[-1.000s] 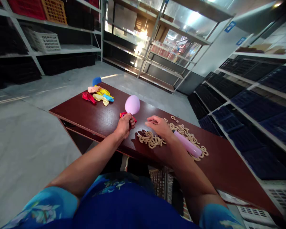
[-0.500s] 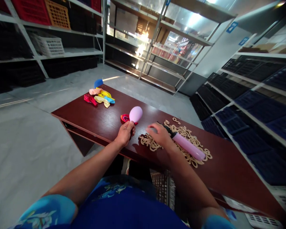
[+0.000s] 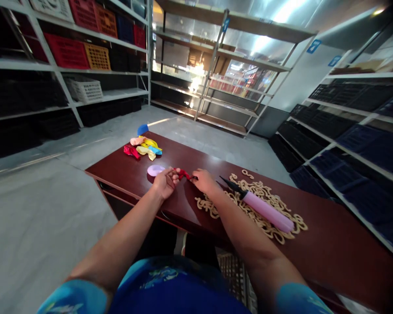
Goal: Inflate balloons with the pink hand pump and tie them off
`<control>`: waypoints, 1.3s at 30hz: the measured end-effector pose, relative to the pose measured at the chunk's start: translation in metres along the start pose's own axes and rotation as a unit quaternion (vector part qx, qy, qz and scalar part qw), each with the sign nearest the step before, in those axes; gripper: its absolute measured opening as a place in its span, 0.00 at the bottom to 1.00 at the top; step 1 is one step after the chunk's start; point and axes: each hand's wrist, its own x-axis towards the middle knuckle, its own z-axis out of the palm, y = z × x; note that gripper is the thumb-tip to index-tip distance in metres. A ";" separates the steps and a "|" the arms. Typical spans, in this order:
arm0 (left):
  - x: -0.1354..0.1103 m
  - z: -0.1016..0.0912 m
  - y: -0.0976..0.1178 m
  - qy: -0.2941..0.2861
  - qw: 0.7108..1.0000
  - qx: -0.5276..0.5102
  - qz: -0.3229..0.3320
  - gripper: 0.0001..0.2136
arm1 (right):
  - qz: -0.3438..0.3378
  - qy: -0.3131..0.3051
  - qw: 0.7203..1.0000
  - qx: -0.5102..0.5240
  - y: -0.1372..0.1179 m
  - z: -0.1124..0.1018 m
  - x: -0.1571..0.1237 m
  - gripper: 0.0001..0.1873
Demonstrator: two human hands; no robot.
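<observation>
A small inflated lilac balloon (image 3: 155, 170) is at my left hand (image 3: 166, 183), whose palm is turned partly up and whose fingers are curled in at the balloon's neck end. A red thing, perhaps a ribbon or cloth strip (image 3: 184, 174), stretches between my two hands; what kind it is stays unclear. Its right end is pinched by my right hand (image 3: 203, 181). Right of that hand, a pink hand pump (image 3: 268, 210) with a black nozzle lies on a spread of beige curled rings (image 3: 255, 189).
Several limp balloons (image 3: 147, 150) in red, yellow, peach and blue lie at the far left of the brown table (image 3: 118, 174). A blue round object (image 3: 143, 129) shows at its far corner. Shelves with crates (image 3: 88, 89) stand around; a perforated crate (image 3: 237, 279) is below the table.
The balloon has tipped from upright to the left as my left hand turned over. My right hand has come away from the pump side and now pinches the red thing.
</observation>
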 end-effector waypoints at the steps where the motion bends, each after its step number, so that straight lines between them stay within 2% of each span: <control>1: -0.002 -0.001 -0.002 -0.003 1.000 0.021 -0.018 0.01 | 0.011 0.011 1.000 0.023 0.002 0.003 0.002 0.05; 5: -0.006 -0.002 -0.021 0.025 0.994 0.105 -0.016 0.03 | 0.043 0.082 0.983 0.158 0.010 0.005 0.008 0.07; 8: -0.003 0.003 -0.027 0.094 0.984 0.150 -0.011 0.14 | 0.040 0.117 0.969 0.214 0.008 -0.006 0.016 0.08; 10: 0.000 0.011 -0.024 0.124 0.977 0.172 -0.032 0.24 | 0.030 0.134 0.963 0.230 0.001 -0.017 0.023 0.08; 12: 0.002 0.022 -0.021 0.091 0.976 0.176 -0.087 0.32 | 0.012 0.149 0.960 0.234 -0.007 -0.029 0.029 0.09; 15: 0.004 0.041 -0.024 -0.026 0.975 0.126 -0.181 0.39 | -0.027 0.154 0.966 0.207 -0.020 -0.045 0.023 0.09; 16: 0.005 0.047 -0.029 -0.053 0.975 0.101 -0.191 0.38 | -0.042 0.144 0.971 0.185 -0.022 -0.049 0.016 0.09; 18: 0.010 0.055 -0.040 -0.068 0.982 0.055 -0.169 0.30 | -0.072 0.110 0.982 0.133 -0.022 -0.057 -0.006 0.09; 20: 0.016 0.059 -0.051 -0.049 0.991 0.007 -0.122 0.17 | -0.092 0.088 0.989 0.081 -0.011 -0.066 -0.035 0.11; 22: 0.023 0.061 -0.056 -0.024 0.995 -0.033 -0.087 0.08 | -0.069 0.111 0.991 0.022 0.010 -0.079 -0.069 0.16; 24: 0.031 0.062 -0.054 -0.027 0.996 -0.055 -0.072 0.06 | 0.018 0.153 0.986 -0.067 0.039 -0.093 -0.104 0.17; 25: 0.036 0.063 -0.051 -0.042 0.995 -0.061 -0.069 0.06 | 0.072 0.147 0.979 -0.121 0.055 -0.099 -0.121 0.18; 28: 0.052 0.067 -0.039 -0.103 0.989 -0.092 -0.050 0.05 | 0.237 0.072 0.939 -0.239 0.096 -0.110 -0.165 0.26; 30: 0.064 0.068 -0.034 -0.128 0.985 -0.108 -0.032 0.06 | 0.273 0.026 0.929 -0.247 0.114 -0.109 -0.184 0.27; 32: 0.075 0.064 -0.033 -0.130 0.984 -0.119 -0.018 0.07 | 0.265 0.009 0.936 -0.233 0.124 -0.105 -0.191 0.23; 34: 0.084 0.056 -0.035 -0.114 0.985 -0.132 -0.016 0.08 | 0.237 0.021 0.947 -0.218 0.124 -0.101 -0.189 0.19; 36: 0.088 0.049 -0.037 -0.101 0.984 -0.145 -0.018 0.09 | 0.201 0.056 0.957 -0.203 0.114 -0.096 -0.181 0.17; 39: 0.090 0.043 -0.037 -0.088 0.983 -0.161 -0.018 0.10 | 0.136 0.093 0.975 -0.148 0.087 -0.091 -0.165 0.18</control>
